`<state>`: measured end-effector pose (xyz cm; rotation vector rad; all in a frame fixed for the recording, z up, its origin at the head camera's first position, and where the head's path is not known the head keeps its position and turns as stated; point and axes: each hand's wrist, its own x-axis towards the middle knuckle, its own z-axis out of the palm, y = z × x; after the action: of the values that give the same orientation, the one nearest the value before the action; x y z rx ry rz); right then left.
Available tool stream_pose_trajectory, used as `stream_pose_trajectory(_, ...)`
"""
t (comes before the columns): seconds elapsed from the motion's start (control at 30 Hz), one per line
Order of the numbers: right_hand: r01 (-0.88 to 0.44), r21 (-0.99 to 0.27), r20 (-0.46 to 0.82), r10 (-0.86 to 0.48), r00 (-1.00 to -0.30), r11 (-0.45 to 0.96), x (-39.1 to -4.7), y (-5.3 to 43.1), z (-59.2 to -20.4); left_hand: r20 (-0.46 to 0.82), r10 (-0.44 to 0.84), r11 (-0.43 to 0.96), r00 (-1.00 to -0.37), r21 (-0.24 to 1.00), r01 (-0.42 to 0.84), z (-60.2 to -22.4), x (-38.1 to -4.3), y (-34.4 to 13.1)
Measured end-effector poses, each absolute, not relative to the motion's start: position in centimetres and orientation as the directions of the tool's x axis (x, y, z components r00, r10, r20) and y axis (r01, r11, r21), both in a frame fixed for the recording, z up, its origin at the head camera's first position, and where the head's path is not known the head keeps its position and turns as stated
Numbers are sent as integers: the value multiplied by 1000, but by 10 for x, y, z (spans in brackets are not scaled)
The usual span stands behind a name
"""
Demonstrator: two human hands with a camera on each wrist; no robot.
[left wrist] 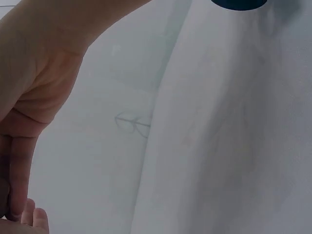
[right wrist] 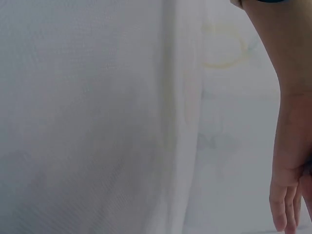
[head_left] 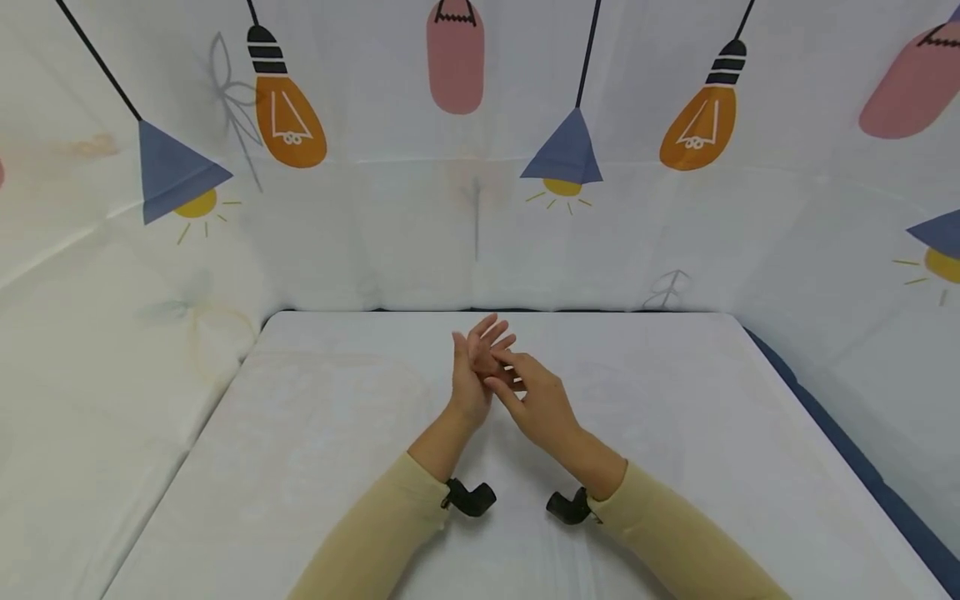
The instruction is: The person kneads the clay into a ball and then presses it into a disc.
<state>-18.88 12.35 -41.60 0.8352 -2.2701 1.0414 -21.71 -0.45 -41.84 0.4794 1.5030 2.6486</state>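
Both bare hands meet above the white table (head_left: pixel 315 450), near its far edge. The left hand (head_left: pixel 474 377) is raised with its thumb pointing up and its fingers loosely extended, apart from one another. From the right, the right hand (head_left: pixel 546 404) reaches across, its thumb and fingers touching the left hand around the palm and finger bases. Overlapping fingers hide the exact contact. No object shows in either hand. The left wrist view has the left hand (left wrist: pixel 41 92) at its left side; the right wrist view has the right hand (right wrist: pixel 291 146) at its right edge.
A dark wrist camera (head_left: pixel 471 497) is strapped at the left sleeve and another camera (head_left: pixel 570 505) at the right sleeve. White sheeting (head_left: pixel 360 233) printed with lamps and bulbs rises behind the table and along its sides. A dark blue strip (head_left: pixel 840 425) borders the right edge.
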Motion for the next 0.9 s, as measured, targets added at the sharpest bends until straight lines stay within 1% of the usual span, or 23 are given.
stream_pose_trajectory(0.17,-720,-418,662,-356,-659,554,-189,122,-418,216,209,-602,-954,797,48,-419,-216,-3)
stream_pose_trajectory(0.37,-730,-302,673,-405,-619,614,-192,122,-416,187,224,-700,-957,713,-24,-422,-217,-2)
stream_pose_trajectory(0.57,-767,-237,707,-435,-557,597,-199,123,-413,190,260,-773,-947,628,-86,-422,-215,-5)
stream_pose_trajectory(0.63,-770,-254,729,-407,-550,585,-203,123,-410,178,272,-800,-946,588,-119,-421,-214,-6)
stream_pose_trajectory(0.73,-764,-309,773,-318,-549,567,-208,121,-402,178,291,-819,-940,554,-149,-420,-212,-7)
stream_pose_trajectory(0.9,-768,-406,828,-157,-539,495,-218,116,-386,286,306,-835,-908,539,-112,-420,-211,-8)
